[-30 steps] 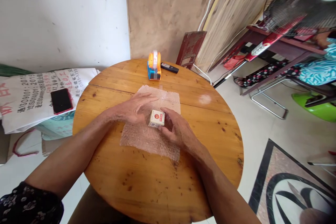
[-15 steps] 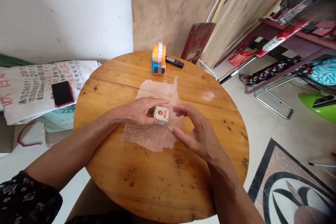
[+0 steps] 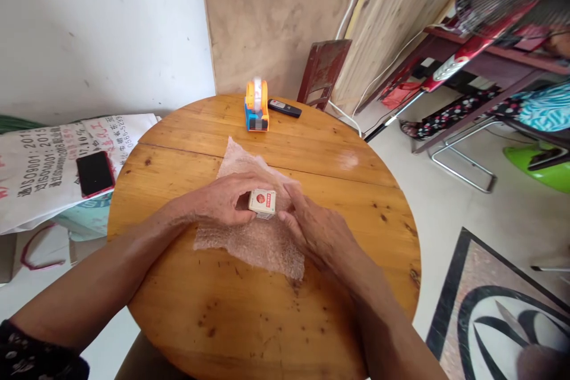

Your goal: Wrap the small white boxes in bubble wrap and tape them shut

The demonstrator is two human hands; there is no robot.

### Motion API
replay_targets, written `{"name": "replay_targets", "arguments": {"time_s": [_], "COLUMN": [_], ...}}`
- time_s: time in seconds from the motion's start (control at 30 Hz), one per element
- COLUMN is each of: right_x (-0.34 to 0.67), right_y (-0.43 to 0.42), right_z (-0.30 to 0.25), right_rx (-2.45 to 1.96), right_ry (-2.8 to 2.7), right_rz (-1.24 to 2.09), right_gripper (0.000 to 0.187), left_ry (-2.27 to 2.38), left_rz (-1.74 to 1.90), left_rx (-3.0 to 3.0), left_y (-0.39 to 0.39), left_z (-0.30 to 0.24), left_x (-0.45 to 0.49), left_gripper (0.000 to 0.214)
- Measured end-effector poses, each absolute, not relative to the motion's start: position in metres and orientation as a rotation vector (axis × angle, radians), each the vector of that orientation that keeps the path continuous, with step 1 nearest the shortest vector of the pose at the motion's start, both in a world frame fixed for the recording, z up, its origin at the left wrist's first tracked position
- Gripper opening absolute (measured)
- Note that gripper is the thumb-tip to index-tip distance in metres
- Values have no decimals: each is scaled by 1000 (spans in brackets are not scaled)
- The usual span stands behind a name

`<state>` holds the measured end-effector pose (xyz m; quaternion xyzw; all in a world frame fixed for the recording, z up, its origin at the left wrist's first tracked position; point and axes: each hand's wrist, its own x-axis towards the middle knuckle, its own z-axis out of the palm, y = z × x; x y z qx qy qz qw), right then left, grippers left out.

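Observation:
A small white box with a red label [image 3: 263,202] stands on a sheet of pinkish bubble wrap [image 3: 256,243] in the middle of a round wooden table [image 3: 222,309]. My left hand [image 3: 225,199] grips the box from the left, fingers curled round it. My right hand [image 3: 314,231] presses against the box's right side, over the wrap; its fingers are bent and partly hidden. The far right edge of the wrap is folded up behind the box.
An orange and blue tape dispenser [image 3: 257,106] and a black remote [image 3: 285,108] sit at the table's far edge. A dark phone [image 3: 94,173] lies on a printed white sack [image 3: 48,154] at left. A red chair [image 3: 321,71], a bench and another person's patterned clothing [image 3: 541,116] are at right.
The right hand let go of the box, lifted the wrap's right edge, then came back against the box. The left hand went from lying flat to gripping the box.

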<state>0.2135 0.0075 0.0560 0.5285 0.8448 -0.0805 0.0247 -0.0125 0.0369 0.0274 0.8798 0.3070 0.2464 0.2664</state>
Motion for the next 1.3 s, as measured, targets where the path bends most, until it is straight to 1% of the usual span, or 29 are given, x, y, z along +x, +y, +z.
{"name": "replay_targets", "arguments": {"time_s": [0.03, 0.1, 0.3, 0.47, 0.53, 0.6, 0.7, 0.77, 0.8, 0.83, 0.87, 0.97, 1.03, 1.1, 1.2, 1.27, 1.3], "right_x": [212, 211, 211, 212, 216, 222, 233, 237, 238, 238, 238, 235, 233, 232, 232, 232, 232], "right_y": [10, 16, 27, 33, 37, 43, 51, 54, 54, 53, 51, 44, 40, 38, 37, 38, 38], "right_z": [54, 50, 40, 35, 33, 30, 26, 24, 24, 24, 24, 27, 29, 32, 33, 32, 31], "right_rx": [1675, 1764, 1917, 2027, 2089, 2179, 2302, 2329, 2336, 2343, 2347, 2300, 2271, 2278, 2289, 2232, 2188], "right_ry": [2573, 2502, 2410, 2386, 2429, 2494, 2531, 2512, 2513, 2533, 2570, 2697, 2743, 2782, 2852, 2897, 2919], "right_rz": [-233, -197, -161, -143, -204, -406, -1002, -1326, -1383, -1354, -1248, -767, -595, -661, -1055, -1279, -1309], "right_gripper": [46, 50, 42, 42, 43, 47, 59, 60, 58, 54, 48, 31, 26, 29, 33, 27, 23], "left_ry": [820, 816, 776, 815, 852, 871, 880, 890, 892, 899, 909, 955, 966, 955, 945, 950, 954], "left_rz": [685, 712, 727, 693, 696, 702, 708, 697, 683, 674, 668, 665, 672, 678, 699, 723, 730], "left_rx": [2364, 2344, 2341, 2325, 2331, 2337, 2334, 2325, 2323, 2323, 2329, 2366, 2374, 2360, 2331, 2311, 2304], "left_y": [37, 38, 38, 38, 38, 38, 38, 38, 38, 37, 37, 37, 37, 37, 38, 38, 38], "left_z": [26, 24, 25, 27, 25, 22, 20, 20, 21, 21, 22, 23, 22, 21, 19, 19, 19], "left_x": [-12, -12, -13, -12, -13, -13, -13, -12, -12, -11, -10, -9, -8, -8, -7, -7, -7], "left_gripper": [52, 53, 51, 47, 47, 47, 49, 48, 48, 47, 47, 48, 49, 47, 47, 47, 46]}}
